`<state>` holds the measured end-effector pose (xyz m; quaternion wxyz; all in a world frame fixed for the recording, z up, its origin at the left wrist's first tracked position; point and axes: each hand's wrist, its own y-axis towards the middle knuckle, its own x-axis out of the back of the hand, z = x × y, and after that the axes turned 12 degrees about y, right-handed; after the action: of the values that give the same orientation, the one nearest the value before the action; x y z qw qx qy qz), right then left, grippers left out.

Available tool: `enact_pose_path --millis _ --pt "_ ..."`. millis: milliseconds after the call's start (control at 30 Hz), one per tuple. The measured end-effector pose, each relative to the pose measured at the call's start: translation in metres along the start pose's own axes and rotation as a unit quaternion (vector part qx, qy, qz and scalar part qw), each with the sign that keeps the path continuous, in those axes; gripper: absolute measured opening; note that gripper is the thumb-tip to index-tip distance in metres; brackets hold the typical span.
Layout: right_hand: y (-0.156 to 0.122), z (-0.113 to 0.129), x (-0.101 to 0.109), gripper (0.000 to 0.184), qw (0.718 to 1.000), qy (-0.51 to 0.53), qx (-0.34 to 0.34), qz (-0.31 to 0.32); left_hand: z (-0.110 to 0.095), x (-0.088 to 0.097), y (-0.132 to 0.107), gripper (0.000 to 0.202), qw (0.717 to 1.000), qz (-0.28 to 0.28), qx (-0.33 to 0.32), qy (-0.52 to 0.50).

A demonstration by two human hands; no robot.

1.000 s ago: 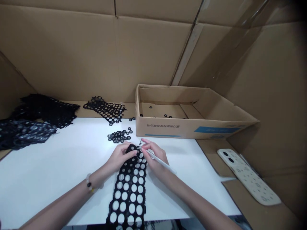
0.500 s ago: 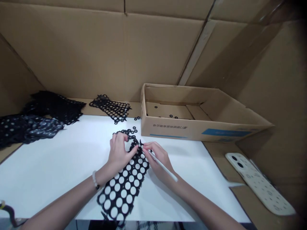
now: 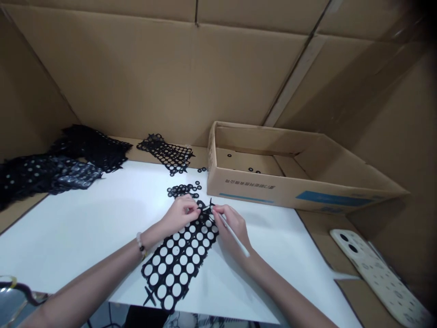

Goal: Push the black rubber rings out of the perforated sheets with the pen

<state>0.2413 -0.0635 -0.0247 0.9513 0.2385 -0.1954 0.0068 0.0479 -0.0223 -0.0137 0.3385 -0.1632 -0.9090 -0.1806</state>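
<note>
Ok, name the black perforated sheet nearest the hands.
The sheet under the left hand and right hand on the white table; the others lie farther off, one past the table's far edge, more heaped at left.

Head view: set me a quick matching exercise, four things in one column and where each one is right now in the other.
Things:
1. cream perforated panel
2. beaded bracelet
3. white pen-like tool
4. heap of loose black rings

Places:
A. around the left wrist
B. on the brown cardboard right of the white board
C. held in the right hand
D. on the white board, just beyond the black perforated sheet

Pairs: 1-B, 2-A, 3-C, 4-D.
</note>
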Motion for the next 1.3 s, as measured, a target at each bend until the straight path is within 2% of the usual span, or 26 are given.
enact_pose_path --millis 100,233,300,400,467,533,600,667,767,900,967,1033,1100,1167,1300 --pt "-0.001 0.001 -0.004 0.014 1.0 0.006 -0.029 0.011 0.003 0.003 0.004 0.029 0.997 0.053 0.034 -0.043" --pt "0.001 0.002 -0.006 0.015 0.999 0.02 -0.023 0.016 -0.002 0.012 0.004 0.027 0.992 0.087 0.063 -0.068" --pt "0.003 0.002 -0.003 0.017 0.999 0.022 -0.028 0.009 -0.006 0.02 0.002 0.026 0.985 0.127 0.051 -0.104" --pt "0.007 0.002 0.004 0.022 0.996 0.027 -0.082 -0.03 -0.005 0.031 0.002 0.027 0.972 0.179 0.02 -0.148" --pt "0.009 0.005 0.006 0.022 0.992 0.038 -0.113 -0.029 0.002 0.036 0.004 0.029 0.986 0.137 0.033 -0.093" --pt "0.01 0.009 0.004 0.018 0.993 0.049 -0.111 -0.003 0.012 0.038 0.008 0.031 0.997 0.037 0.059 0.045" --pt "0.01 0.013 0.001 0.014 0.994 0.055 -0.091 0.014 0.025 0.037 0.012 0.03 0.978 -0.044 0.068 0.191" --pt "0.009 0.015 0.001 0.012 0.995 0.054 -0.083 0.013 0.035 0.035 0.014 0.029 0.956 -0.064 0.067 0.277" --pt "0.009 0.017 0.006 0.014 0.993 0.06 -0.099 0.009 0.041 0.033 0.014 0.028 0.951 -0.065 0.07 0.295" --pt "0.012 0.02 0.013 0.014 0.986 0.104 -0.129 0.023 0.028 0.032 0.012 0.017 0.967 -0.125 0.054 0.214" --pt "0.013 0.021 0.015 0.013 0.981 0.138 -0.133 0.04 0.02 0.029 0.01 0.022 0.986 -0.099 0.035 0.129" --pt "0.015 0.02 0.017 0.013 0.975 0.171 -0.129 0.051 0.015 0.023 0.01 0.032 0.998 -0.04 0.03 0.035" --pt "0.016 0.017 0.02 0.014 0.973 0.188 -0.125 0.041 0.012 0.016 0.009 0.027 0.997 -0.006 0.058 -0.048" --pt "0.018 0.015 0.023 0.014 0.974 0.187 -0.128 0.028 0.01 0.009 0.008 0.023 0.988 -0.018 0.094 -0.118" --pt "0.022 0.016 0.032 0.011 0.981 0.158 -0.113 -0.005 0.001 -0.001 0.004 0.027 0.969 -0.055 0.125 -0.205"
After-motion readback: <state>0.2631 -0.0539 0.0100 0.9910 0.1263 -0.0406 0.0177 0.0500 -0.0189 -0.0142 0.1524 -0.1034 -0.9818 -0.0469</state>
